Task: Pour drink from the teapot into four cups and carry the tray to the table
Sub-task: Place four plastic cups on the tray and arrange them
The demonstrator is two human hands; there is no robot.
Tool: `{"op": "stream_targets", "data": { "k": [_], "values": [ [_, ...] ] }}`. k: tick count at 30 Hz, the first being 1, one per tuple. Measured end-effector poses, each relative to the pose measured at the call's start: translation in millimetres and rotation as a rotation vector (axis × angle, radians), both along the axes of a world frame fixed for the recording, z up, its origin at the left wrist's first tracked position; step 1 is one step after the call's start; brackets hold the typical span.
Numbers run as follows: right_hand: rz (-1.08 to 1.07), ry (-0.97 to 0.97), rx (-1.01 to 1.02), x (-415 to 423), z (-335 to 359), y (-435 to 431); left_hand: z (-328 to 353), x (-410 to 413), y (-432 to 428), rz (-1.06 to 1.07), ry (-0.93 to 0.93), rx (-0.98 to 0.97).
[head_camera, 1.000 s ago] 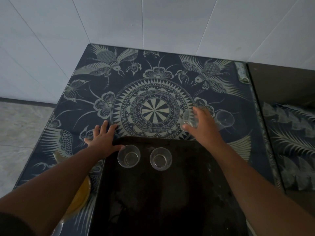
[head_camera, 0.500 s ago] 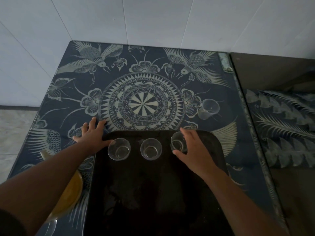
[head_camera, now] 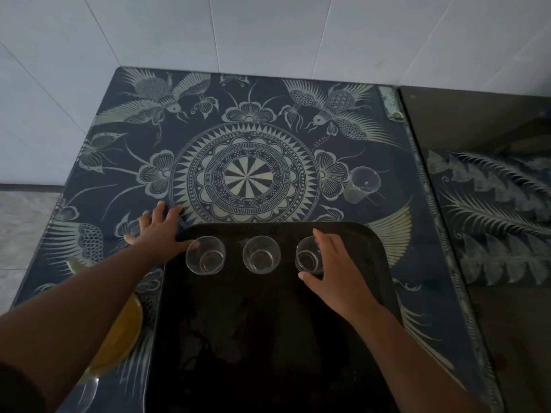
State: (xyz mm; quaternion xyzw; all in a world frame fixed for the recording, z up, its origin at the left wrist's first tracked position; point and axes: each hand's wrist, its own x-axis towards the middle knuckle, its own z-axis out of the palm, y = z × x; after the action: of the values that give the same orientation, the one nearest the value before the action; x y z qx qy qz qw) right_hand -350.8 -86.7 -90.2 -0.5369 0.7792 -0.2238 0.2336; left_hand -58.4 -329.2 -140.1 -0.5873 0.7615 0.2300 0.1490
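**Three cups lined up on the tray, a fourth off it**

Now the black tray [head_camera: 268, 338] is the landmark on the patterned tabletop [head_camera: 244, 123]. Along its far edge stand three clear cups in a row: the left cup [head_camera: 205, 255], the middle cup [head_camera: 261, 254] and the right cup [head_camera: 308, 259], all upright. The right hand [head_camera: 337, 272] curls around the right cup, thumb on its near side and fingers on its far side, touching the glass. The left hand [head_camera: 158, 231] lies flat and spread on the tabletop at the tray's far-left corner, holding nothing, thumb beside the left cup. A fourth cup [head_camera: 361, 184] sits off the tray, beyond its far-right corner, well apart from both hands.
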Motion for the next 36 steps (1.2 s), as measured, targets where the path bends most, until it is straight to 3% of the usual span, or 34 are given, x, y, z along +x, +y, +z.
{"op": "stream_targets", "data": {
  "k": [14,22,36],
  "values": [
    [-0.010,-0.035,-0.133,-33.7,22.7,-9.8,1.9,0.0,1.0,0.012,-0.006,0.013],
    [-0.091,0.155,-0.223,-100.5,32.8,-45.6,1.1,0.2,0.4,0.014,-0.030,0.014],
    [-0.202,0.118,-0.090,-153.4,-1.7,-91.5,-1.2,2.9,-1.1,0.026,-0.018,0.006]
  ]
}}
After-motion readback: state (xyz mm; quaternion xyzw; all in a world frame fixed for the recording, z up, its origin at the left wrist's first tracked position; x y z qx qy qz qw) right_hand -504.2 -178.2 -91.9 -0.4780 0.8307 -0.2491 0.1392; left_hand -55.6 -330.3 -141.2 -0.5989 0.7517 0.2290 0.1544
